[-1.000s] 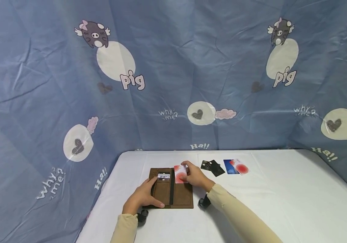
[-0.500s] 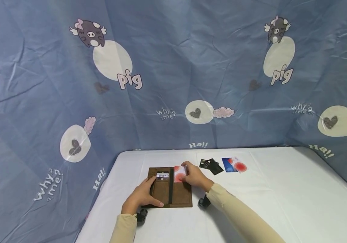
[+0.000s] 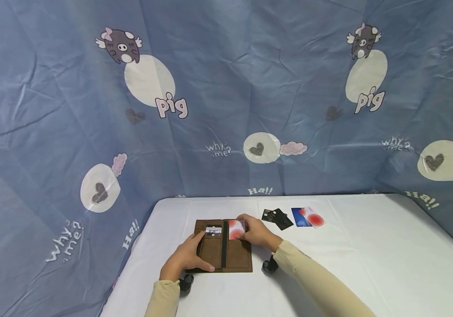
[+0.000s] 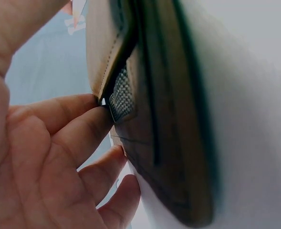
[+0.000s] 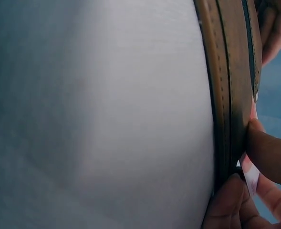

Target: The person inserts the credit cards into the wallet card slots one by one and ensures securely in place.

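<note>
A brown wallet lies spread open on the white table, a dark strap running along its middle. My left hand holds its left side, with the thumb at the near edge; in the left wrist view its fingertips touch the wallet's edge. My right hand pinches a white card with red circles at the right half. The card's lower end is hidden in a pocket there. In the right wrist view, the right thumb presses near the card's edge. Other cards sit in the left half's slots.
Two black cards overlap beyond the right hand. Farther right, a blue card lies partly under another red-circled card. A blue patterned cloth hangs behind the table.
The red-circled card has slid down toward me, its top now about level with the wallet's far edge. My right hand moved with it. My left hand stays on the wallet.
</note>
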